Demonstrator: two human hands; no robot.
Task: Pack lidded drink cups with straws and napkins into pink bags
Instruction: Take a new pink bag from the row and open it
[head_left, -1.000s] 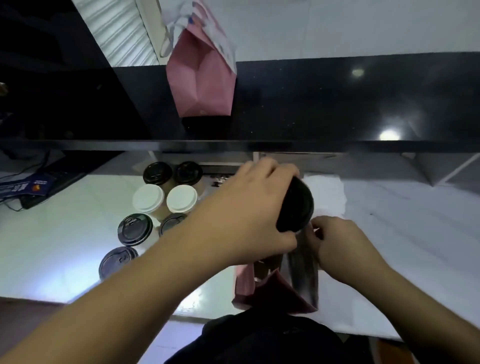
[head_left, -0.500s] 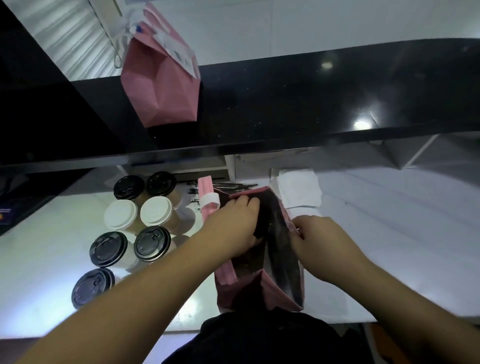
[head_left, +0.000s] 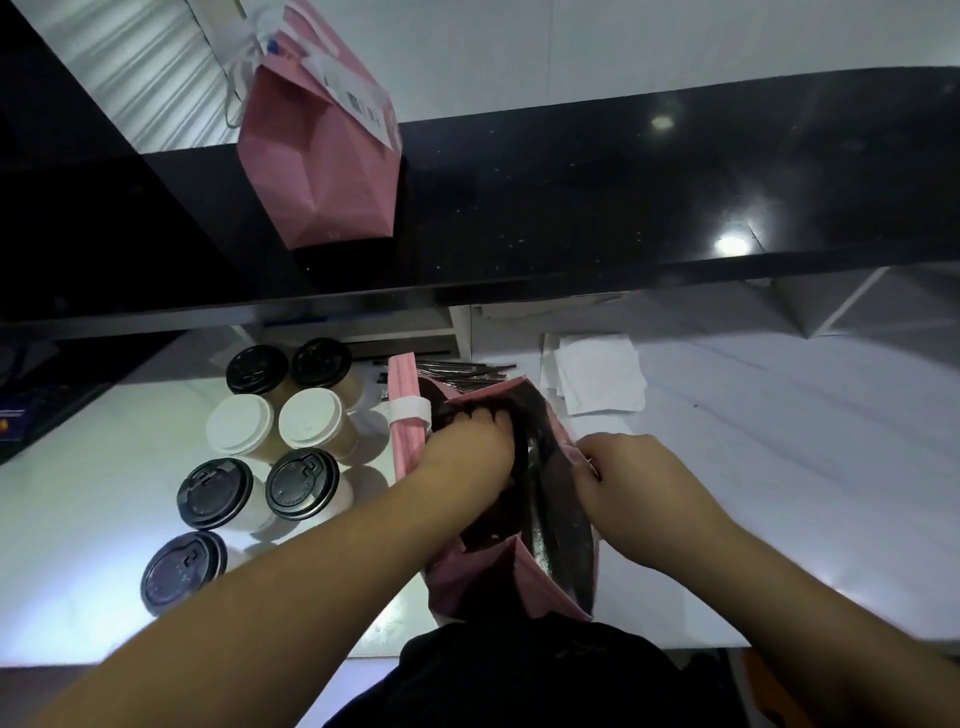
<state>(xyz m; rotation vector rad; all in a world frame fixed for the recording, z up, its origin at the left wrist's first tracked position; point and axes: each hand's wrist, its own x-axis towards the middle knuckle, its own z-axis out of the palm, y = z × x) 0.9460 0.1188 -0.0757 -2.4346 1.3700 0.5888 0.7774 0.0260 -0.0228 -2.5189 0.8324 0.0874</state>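
An open pink bag (head_left: 543, 590) stands at the near edge of the white counter (head_left: 779, 467). My left hand (head_left: 467, 454) reaches into its mouth, fingers curled round a black-lidded cup (head_left: 441, 405) that is mostly hidden inside. My right hand (head_left: 626, 480) pinches the bag's right rim and holds it apart. Several lidded cups stand to the left: two with black lids (head_left: 257, 369) at the back, two with white lids (head_left: 240, 425) in the middle, three more with black lids (head_left: 302, 484) nearer me.
A banded stack of flat pink bags (head_left: 408, 395) lies just left of the open bag. Wrapped straws (head_left: 457, 370) lie behind it, and white napkins (head_left: 597, 382) to the right. A packed pink bag (head_left: 332, 171) stands on the raised black counter (head_left: 623, 208).
My left hand has lowered the black-lidded cup from above the bag down into its mouth. My right hand has kept hold of the bag's rim. The view has tilted.
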